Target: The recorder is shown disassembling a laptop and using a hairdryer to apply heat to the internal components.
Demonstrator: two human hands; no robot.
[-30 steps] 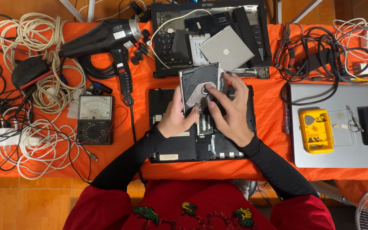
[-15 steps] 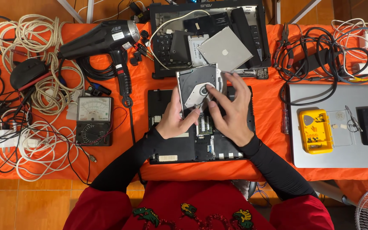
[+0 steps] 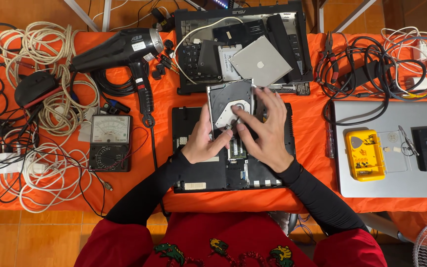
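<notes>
Seen from above, a person in black sleeves works at a table (image 3: 164, 104) covered with an orange cloth. Both hands hold a slim optical disc drive (image 3: 229, 105), its bare tray and centre spindle facing up, tilted above an opened black laptop base (image 3: 208, 173) that lies in front of the person. The left hand (image 3: 204, 141) grips the drive's left edge, thumb pressed on its top face. The right hand (image 3: 265, 129) rests on the drive's right side with fingers spread, fingertips on its upper right edge and thumb reaching toward the spindle.

Just behind the drive sits a second dismantled black laptop (image 3: 243, 47) with a silver square drive (image 3: 260, 61) lying on it. To the left are a black hair dryer (image 3: 119, 49), an analogue multimeter (image 3: 109, 143) and coils of white cable (image 3: 21, 44). To the right lies a closed silver laptop (image 3: 391, 183) carrying a yellow screw box (image 3: 365, 154), with tangled black cables (image 3: 362, 69) behind it.
</notes>
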